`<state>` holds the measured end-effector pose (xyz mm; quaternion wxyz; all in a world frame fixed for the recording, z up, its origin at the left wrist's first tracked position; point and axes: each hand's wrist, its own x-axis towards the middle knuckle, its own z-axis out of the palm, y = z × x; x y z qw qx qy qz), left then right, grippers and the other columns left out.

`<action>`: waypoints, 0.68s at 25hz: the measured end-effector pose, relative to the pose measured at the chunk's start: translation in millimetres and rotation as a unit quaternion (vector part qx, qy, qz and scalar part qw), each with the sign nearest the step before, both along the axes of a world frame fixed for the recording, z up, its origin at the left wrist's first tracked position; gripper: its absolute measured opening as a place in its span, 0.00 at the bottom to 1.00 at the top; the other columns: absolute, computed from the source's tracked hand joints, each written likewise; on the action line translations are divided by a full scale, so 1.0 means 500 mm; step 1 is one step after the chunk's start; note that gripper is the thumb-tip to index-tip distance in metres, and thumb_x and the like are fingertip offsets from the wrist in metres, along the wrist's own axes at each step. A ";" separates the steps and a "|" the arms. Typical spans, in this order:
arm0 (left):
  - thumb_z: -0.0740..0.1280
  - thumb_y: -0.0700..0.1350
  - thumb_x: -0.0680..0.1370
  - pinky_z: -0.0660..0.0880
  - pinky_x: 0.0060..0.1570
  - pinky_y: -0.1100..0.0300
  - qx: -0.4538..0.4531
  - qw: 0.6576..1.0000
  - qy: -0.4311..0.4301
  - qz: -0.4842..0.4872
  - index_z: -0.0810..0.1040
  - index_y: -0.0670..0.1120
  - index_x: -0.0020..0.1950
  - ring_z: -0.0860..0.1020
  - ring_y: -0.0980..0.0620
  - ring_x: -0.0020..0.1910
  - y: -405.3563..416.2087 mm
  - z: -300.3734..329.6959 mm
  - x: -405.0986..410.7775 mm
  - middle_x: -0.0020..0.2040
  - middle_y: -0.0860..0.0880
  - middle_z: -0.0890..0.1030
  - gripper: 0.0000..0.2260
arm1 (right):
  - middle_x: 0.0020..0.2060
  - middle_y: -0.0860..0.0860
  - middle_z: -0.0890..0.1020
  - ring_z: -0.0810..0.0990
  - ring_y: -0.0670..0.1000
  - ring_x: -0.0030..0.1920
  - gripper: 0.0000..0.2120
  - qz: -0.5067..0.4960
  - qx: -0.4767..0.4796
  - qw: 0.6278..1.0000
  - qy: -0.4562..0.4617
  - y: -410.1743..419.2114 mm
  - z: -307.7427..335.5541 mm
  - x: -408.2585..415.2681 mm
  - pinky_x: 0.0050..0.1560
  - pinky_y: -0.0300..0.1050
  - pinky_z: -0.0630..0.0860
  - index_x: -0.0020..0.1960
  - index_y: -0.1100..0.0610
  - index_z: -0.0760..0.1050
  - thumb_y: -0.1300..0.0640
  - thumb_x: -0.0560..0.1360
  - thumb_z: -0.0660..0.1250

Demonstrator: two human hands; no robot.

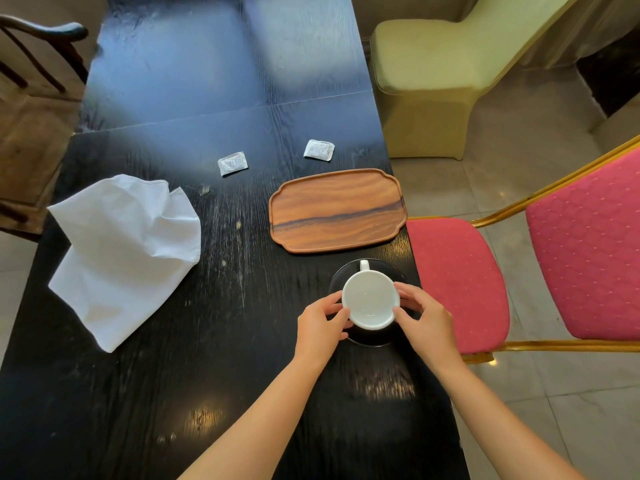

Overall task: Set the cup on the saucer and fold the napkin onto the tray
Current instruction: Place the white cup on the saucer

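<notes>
Soft daylight falls from the far end, laying a pale bluish glare across the glossy black table and small warm glints on its near part. The wide lens bends the table edges and the chairs outward toward the corners. Focus is fair at the centre, and shadows are faint and diffuse

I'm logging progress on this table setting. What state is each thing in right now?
cup: upright, empty, over the saucer, handle pointing away
saucer: flat under the cup
left hand: grips the cup's left side
right hand: grips the cup's right side
napkin: crumpled, unfolded, on the table
tray: flat, empty
two sachets: sealed, lying flat
</notes>
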<state>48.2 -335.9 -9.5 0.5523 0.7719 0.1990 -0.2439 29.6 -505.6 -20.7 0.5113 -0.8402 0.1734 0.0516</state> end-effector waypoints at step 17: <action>0.65 0.47 0.77 0.77 0.54 0.55 0.095 0.991 -0.053 -0.075 0.73 0.49 0.65 0.79 0.58 0.45 0.028 0.020 -0.010 0.51 0.51 0.82 0.16 | 0.55 0.50 0.79 0.77 0.49 0.54 0.18 0.048 -0.142 0.989 -0.018 -0.005 0.035 0.002 0.52 0.46 0.76 0.61 0.54 0.74 0.60 0.72 0.69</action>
